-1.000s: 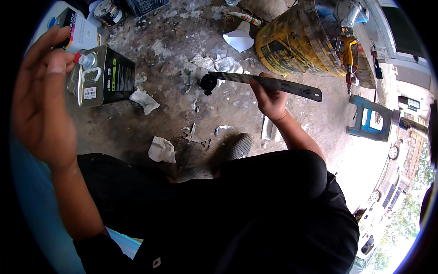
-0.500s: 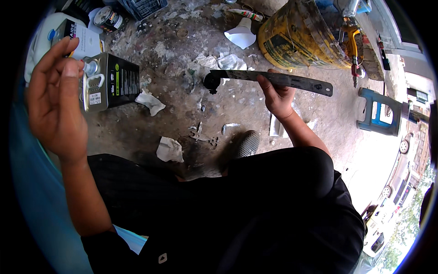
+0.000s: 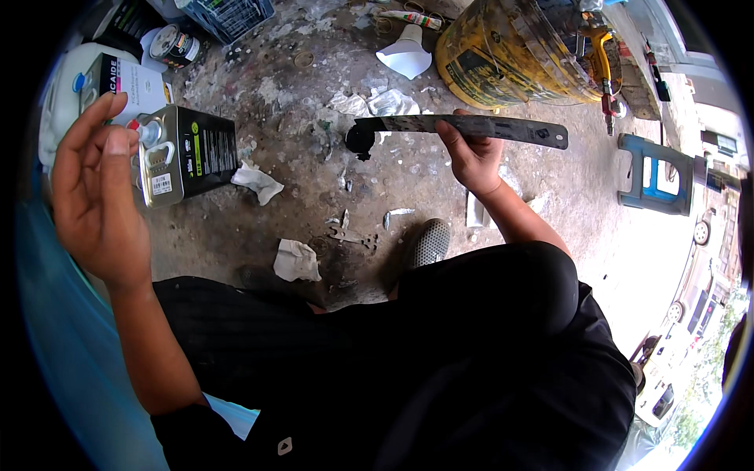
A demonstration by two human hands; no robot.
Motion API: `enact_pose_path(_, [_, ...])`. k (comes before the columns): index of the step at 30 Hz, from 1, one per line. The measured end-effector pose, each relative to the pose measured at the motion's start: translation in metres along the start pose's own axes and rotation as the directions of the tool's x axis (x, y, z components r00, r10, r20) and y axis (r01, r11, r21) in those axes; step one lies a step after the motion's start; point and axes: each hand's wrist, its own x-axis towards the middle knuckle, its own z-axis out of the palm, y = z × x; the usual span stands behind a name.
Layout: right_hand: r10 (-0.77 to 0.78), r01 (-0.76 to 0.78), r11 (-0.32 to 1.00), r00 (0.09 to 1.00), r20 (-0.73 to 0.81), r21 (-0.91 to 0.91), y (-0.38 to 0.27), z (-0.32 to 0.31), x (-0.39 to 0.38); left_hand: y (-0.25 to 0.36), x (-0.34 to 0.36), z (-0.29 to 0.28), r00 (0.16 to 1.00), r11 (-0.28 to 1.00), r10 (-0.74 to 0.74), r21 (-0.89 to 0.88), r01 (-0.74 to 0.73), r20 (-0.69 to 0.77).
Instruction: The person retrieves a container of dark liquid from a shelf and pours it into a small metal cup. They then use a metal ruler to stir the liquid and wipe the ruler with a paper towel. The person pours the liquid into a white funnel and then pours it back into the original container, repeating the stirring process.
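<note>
In my right hand (image 3: 474, 161) is a long, dark, flat metal strip (image 3: 503, 131), pinched between thumb and fingers and held nearly level. It has a small hole at its right end. Its left end lies over a round black patch (image 3: 360, 144); I cannot tell whether that is wet paint or a small cup. My left hand (image 3: 102, 212) is raised at the left, fingers loosely curled and apart, with nothing visible in it. Its fingertips overlap the spout side of a metal can (image 3: 208, 147) with a white handle and red-and-clear cap; touching does not show.
A paint-smeared yellow bucket (image 3: 503, 67) stands at the far right, a blue-grey stool (image 3: 664, 174) nearer. White jugs (image 3: 63, 102) and a small dark tin (image 3: 174, 47) crowd the far left. A white funnel-shaped piece (image 3: 404, 53) and crumpled paper (image 3: 297, 261) lie on the stained floor.
The whole view has tilted slightly, shifting the can and left hand lower in the picture. The right hand still holds the strip over the black patch. Nothing was taken up or let go.
</note>
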Motion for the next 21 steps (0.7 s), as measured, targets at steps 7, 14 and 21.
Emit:
enact_pose_path(7, [0.009, -0.009, 1.0, 1.0, 0.008, 0.023, -0.0012, -0.0011, 0.0008, -0.0022, 0.0007, 0.0017, 1.0, 0.999, 0.005, -0.037, -0.005, -0.003])
enact_pose_path(14, [0.009, -0.01, 0.999, 1.0, 0.021, 0.04, -0.0022, 0.0003, 0.002, -0.0026, -0.0025, 0.0016, 1.0, 0.999, -0.021, -0.038, 0.021, 0.006])
enact_pose_path(21, [-0.001, 0.001, 1.0, 0.999, 0.032, -0.023, 0.0002, 0.0034, -0.0013, 0.0009, -0.0029, 0.0042, 0.998, 0.998, -0.067, -0.016, 0.067, -0.008])
